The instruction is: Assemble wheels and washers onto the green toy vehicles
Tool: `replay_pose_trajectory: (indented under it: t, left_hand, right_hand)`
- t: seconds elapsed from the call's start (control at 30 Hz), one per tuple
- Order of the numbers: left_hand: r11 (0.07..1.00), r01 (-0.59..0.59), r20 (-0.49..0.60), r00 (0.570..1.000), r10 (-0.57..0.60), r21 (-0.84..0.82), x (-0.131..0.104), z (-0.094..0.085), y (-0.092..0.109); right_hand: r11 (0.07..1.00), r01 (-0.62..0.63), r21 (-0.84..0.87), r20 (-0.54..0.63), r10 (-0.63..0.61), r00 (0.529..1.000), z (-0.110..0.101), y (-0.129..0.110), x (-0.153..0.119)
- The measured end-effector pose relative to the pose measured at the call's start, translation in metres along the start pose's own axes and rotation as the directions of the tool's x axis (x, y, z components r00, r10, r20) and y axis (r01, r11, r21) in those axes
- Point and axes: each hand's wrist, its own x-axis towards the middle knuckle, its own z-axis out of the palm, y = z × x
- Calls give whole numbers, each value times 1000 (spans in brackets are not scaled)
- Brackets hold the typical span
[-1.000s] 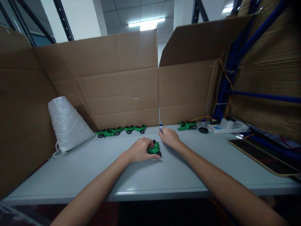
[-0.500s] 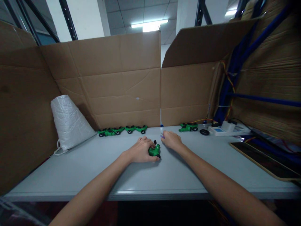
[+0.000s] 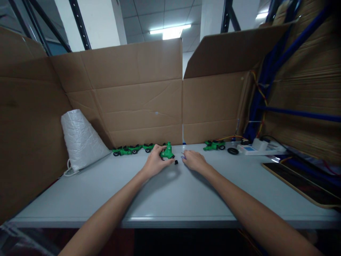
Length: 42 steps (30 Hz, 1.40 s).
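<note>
My left hand [image 3: 156, 160] grips a green toy car [image 3: 167, 152], tilted up on end just above the table, thumb below and fingers behind it. A small black piece [image 3: 176, 162] lies on the table beside my thumb. To the right, my right hand [image 3: 195, 160] rests low on the table, its fingers pinched on a small purple thing with a thin dark tip [image 3: 183, 156]. Its kind is too small to make out. Several more green toy cars [image 3: 125, 150] with black wheels stand in a row along the back left. Another green toy car [image 3: 214, 145] stands at the back right.
A padded silver-white bag [image 3: 81, 140] leans at the left. At the right are a black ring [image 3: 233, 151], a white power strip [image 3: 263, 147] with cables, and a dark tablet-like panel [image 3: 301, 183]. Cardboard walls [image 3: 141, 103] enclose the table [image 3: 170, 206].
My left hand has lifted the toy car and moved it away from me and slightly left, turning it upright. The black piece now shows apart on the table. My right hand has barely moved.
</note>
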Motion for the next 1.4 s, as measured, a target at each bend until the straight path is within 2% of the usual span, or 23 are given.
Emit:
replay_pose_trajectory:
  t: [0.1, 0.2, 0.27, 0.47, 0.6, 0.7, 0.8, 0.9, 1.0, 1.03, 1.07, 1.13, 1.17, 1.27, 1.4]
  left_hand:
    - [978, 116, -129, 982, -140, -173, 6, 1, -4]
    - [879, 254, -43, 954, -295, -403, 9, 1, -3]
    - [808, 314, 27, 937, -348, -499, 9, 2, -2]
    - [781, 272, 24, 949, -313, -562, 9, -3, 2]
    - [740, 280, 11, 938, -346, -612, 11, -3, 0]
    - [695, 302, 60, 935, -351, -653, 11, -2, 1]
    - [607, 348, 152, 924, -351, -715, 10, -1, 3]
    - [488, 393, 231, 904, -360, -779, 10, -3, 6]
    - [348, 428, 309, 885, -347, -834, 11, -6, 6]
    - [314, 433, 329, 883, -334, -845, 11, -7, 6]
    - [293, 437, 344, 883, -319, -850, 11, -8, 6]
    - [276, 433, 351, 887, -302, -858, 12, -10, 5]
    - [274, 430, 348, 888, -302, -860, 12, -11, 4]
    - [279, 410, 313, 890, -331, -868, 13, -12, 4]
    - [262, 366, 262, 896, -359, -893, 13, -13, 3]
  right_hand:
    - [1000, 4, 4, -4, -4, 1000, 0, 0, 0]
    - [1000, 9, 8, -10, -9, 1000, 1, -2, -1]
    - [1000, 20, 9, -9, -20, 1000, 0, -3, -2]
    - [999, 14, 40, 5, -15, 1000, -13, 5, 4]
    - [998, -63, 23, -66, 64, 996, -23, 26, 12]
    - [999, -32, 4, -13, 32, 999, -18, 35, 14]
    - [1000, 5, -3, -1, -5, 1000, -10, 35, 15]
    - [1000, -14, 3, -23, 14, 1000, -8, 29, 14]
    - [997, -13, 81, -114, 23, 993, -15, 20, 10]
    - [989, 38, 141, -181, -11, 983, -19, 15, 7]
    - [969, 141, 205, -268, -83, 960, -23, 9, 4]
    - [891, 362, 275, -437, -220, 872, -31, -4, -4]
    - [861, 424, 280, -498, -248, 831, -33, -11, -8]
    - [843, 481, 240, -590, -266, 762, -37, -28, -18]
    - [853, 513, 101, -588, -364, 722, -35, -39, -27]
